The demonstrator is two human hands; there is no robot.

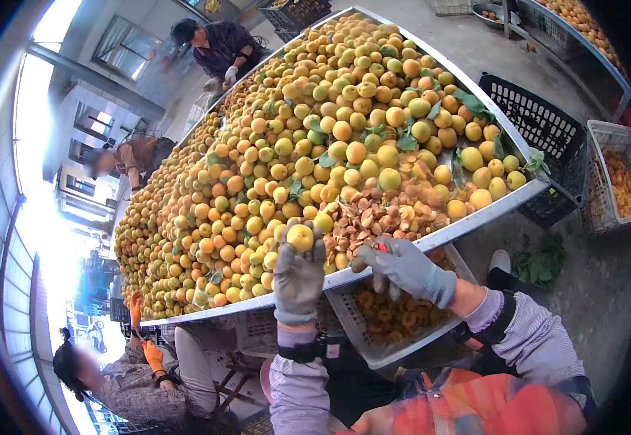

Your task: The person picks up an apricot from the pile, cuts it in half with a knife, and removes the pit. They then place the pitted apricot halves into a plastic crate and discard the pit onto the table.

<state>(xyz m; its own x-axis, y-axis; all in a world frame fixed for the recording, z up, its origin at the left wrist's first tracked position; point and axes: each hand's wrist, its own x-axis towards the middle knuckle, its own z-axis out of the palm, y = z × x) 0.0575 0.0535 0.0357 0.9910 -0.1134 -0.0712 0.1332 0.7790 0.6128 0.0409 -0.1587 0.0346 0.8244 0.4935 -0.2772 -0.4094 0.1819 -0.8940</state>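
My left hand [299,279], in a grey glove, holds a yellow apricot [300,237] by the fingertips at the near edge of the table. My right hand [405,268], also gloved, is closed around a small red-handled tool [381,247] just right of it. Both hands hover over a white crate [395,346] with halved apricots inside. A pile of apricot pits and scraps [384,216] lies on the table right behind my hands.
A long metal-rimmed table [475,219] is heaped with yellow and orange apricots [315,138]. Other people work at the far end [217,47], left side [134,156] and lower left [134,370]. A black crate [540,127] and white crate [616,177] stand right.
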